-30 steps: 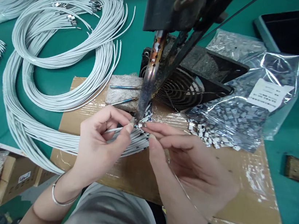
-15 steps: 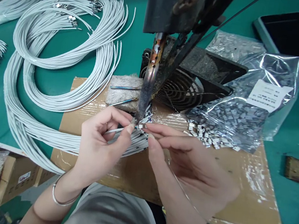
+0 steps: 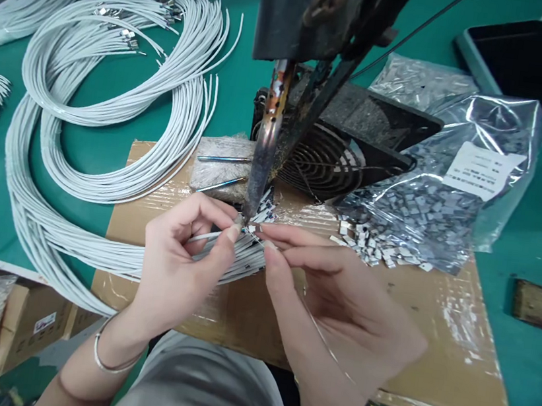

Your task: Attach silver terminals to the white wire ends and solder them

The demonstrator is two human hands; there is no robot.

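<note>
My left hand (image 3: 186, 262) pinches the end of a white wire (image 3: 204, 237) between thumb and forefinger, just under the dark tip of a mounted soldering iron (image 3: 263, 155). From the right, my right hand (image 3: 337, 305) is closed on a thin strand of solder wire (image 3: 321, 335), which trails back over the palm toward the wrist. A small metal tab (image 3: 254, 228) sits at the right forefinger's tip, close to the iron's tip. Whether that finger grips the tab or only touches it is hard to see. The fingertips and the iron partly hide the joint.
Bundles of white wires (image 3: 112, 119) curl over the green table at left. Behind the iron stands a black fan (image 3: 329, 161). Loose metal tabs (image 3: 379, 247) spill from a clear bag (image 3: 430, 210) onto the cardboard (image 3: 440, 358). A phone (image 3: 533, 68) lies at back right.
The whole view has shifted slightly, so things sit a little further left. Both hands keep the same pinch at the iron's tip.
</note>
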